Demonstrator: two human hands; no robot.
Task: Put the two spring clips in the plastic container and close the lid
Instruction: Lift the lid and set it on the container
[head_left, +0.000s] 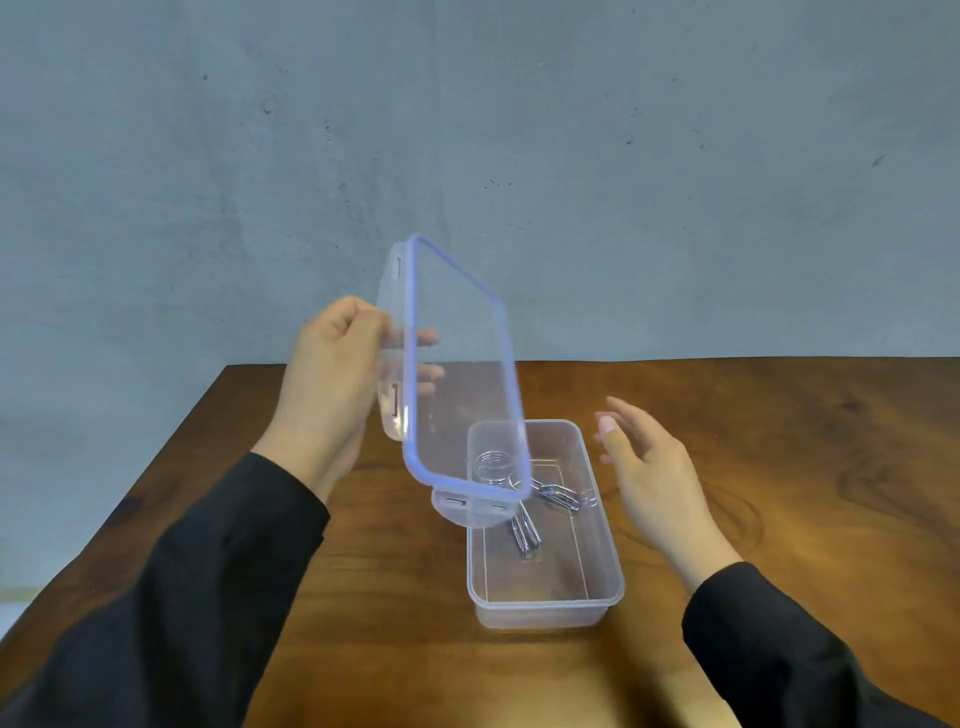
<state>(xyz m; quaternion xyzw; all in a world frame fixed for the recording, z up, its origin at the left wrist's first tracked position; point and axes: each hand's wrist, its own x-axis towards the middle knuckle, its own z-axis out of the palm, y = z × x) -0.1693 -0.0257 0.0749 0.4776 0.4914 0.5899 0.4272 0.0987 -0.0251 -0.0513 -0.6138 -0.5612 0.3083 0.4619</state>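
A clear rectangular plastic container (608, 577) stands uncovered on the wooden table. Two metal spring clips lie inside it, one (525, 527) near the middle and one (558, 496) toward the right wall; their coil ends show blurred through the lid. My left hand (332, 374) grips the clear lid (462, 364), which has a blue seal rim, by its left edge. The lid is held tilted nearly upright above the container's far left corner. My right hand (649, 467) hovers just right of the container with fingers spread, holding nothing.
The brown wooden table (779, 467) runs to a grey wall behind. Its left edge slants from far centre to near left. Black sleeves cover both forearms.
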